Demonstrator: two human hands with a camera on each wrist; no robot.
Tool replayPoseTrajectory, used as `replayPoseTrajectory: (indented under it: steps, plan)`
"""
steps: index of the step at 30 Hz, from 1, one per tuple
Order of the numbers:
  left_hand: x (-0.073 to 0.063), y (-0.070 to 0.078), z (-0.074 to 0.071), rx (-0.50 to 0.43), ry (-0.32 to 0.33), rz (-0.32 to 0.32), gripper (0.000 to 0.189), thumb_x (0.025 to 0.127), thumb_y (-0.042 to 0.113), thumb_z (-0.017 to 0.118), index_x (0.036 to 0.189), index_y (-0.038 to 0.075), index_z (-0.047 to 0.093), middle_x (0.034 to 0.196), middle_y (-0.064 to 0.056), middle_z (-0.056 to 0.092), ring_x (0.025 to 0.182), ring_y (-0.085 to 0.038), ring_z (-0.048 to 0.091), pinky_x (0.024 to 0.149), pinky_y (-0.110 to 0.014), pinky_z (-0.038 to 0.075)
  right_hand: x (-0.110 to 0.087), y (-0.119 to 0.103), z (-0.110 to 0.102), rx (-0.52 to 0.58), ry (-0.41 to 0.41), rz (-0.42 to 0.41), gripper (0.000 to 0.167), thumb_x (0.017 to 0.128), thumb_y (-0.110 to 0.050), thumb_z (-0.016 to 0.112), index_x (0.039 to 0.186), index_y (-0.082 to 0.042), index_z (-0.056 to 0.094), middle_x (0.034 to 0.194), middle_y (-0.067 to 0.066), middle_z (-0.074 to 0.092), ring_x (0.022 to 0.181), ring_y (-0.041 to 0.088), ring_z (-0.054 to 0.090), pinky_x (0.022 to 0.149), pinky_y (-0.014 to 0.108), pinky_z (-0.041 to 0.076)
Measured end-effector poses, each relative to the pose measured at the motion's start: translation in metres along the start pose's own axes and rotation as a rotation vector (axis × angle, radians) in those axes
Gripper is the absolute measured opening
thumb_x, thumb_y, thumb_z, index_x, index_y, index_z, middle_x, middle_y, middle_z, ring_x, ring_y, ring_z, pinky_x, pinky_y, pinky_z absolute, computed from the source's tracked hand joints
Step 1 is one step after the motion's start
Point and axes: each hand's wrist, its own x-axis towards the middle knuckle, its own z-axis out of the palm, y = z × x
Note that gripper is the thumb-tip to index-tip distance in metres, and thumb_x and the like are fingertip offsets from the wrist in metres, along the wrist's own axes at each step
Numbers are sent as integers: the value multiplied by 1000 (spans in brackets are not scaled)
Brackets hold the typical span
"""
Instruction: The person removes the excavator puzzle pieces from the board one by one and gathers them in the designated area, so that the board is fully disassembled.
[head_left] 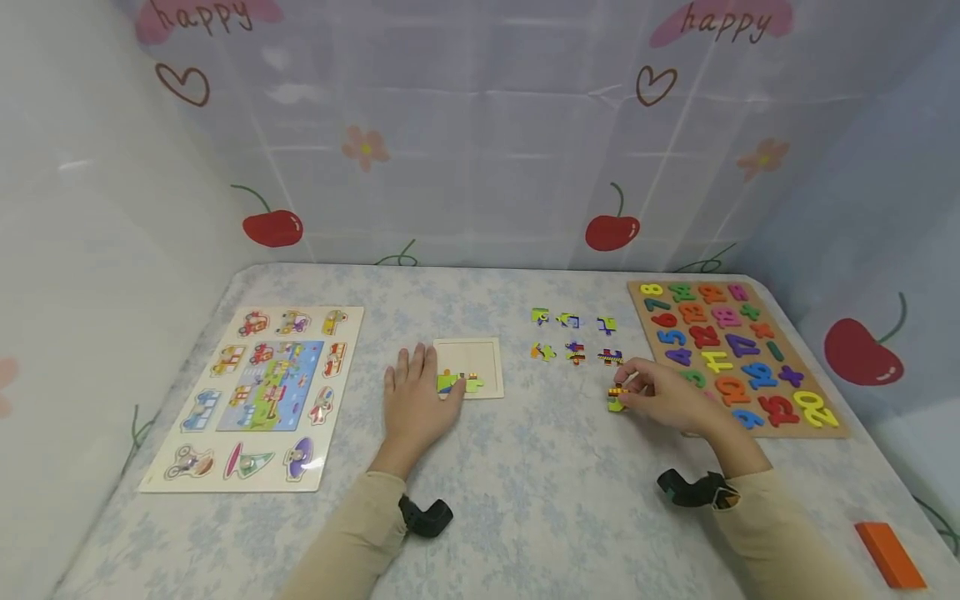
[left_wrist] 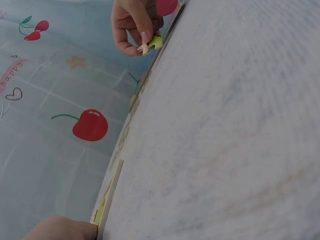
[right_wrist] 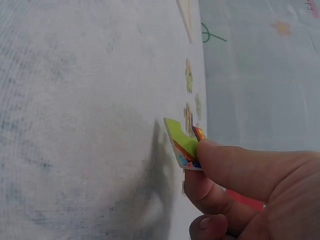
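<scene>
My right hand (head_left: 667,398) pinches a green jigsaw piece (right_wrist: 181,142) between thumb and fingers, held up off the table at the right. In the right wrist view the piece is tilted and shows green, with red, yellow and blue patches. My left hand (head_left: 420,398) lies with straight fingers over the left edge of a small wooden puzzle tray (head_left: 482,357), its thumb by the tray's front edge. Joined green pieces (head_left: 472,383) sit along the tray's near side, partly hidden by that hand. Several loose jigsaw pieces (head_left: 574,353) lie in two rows between tray and right hand.
A vehicle picture board (head_left: 347,312) lies at the left. At the right is a brown number board (head_left: 806,425) with coloured numerals, close to the right forearm. An orange block (head_left: 890,555) lies near the front right corner. A printed curtain (head_left: 480,167) hangs behind the table.
</scene>
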Motion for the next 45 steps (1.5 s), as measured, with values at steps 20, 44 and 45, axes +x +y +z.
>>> replayPoseTrajectory:
  steps: [20,44,45]
  plan:
    - [-1,0,-1,-12,7,-10,82,96,60,46,158,10,26,166,-10,22,156,-34,8,124,-57,5,0,7,10,-242,151,42,21,89,-23,74,105,-14,65,98,7,56,85,22,50,70,32,43]
    - [-1,-9,-8,-15,-29,12,63,103,43,35,157,10,29,166,-9,23,156,-31,10,126,-53,8,49,-74,60,-133,99,-179,22,93,-20,69,113,-13,66,88,1,58,72,16,47,63,30,41]
    - [-1,-9,-9,-15,-25,13,63,103,42,36,157,10,30,165,-9,23,156,-31,10,126,-53,9,52,-78,63,-135,95,-191,23,93,-20,69,114,-13,66,88,1,58,73,16,48,64,30,42]
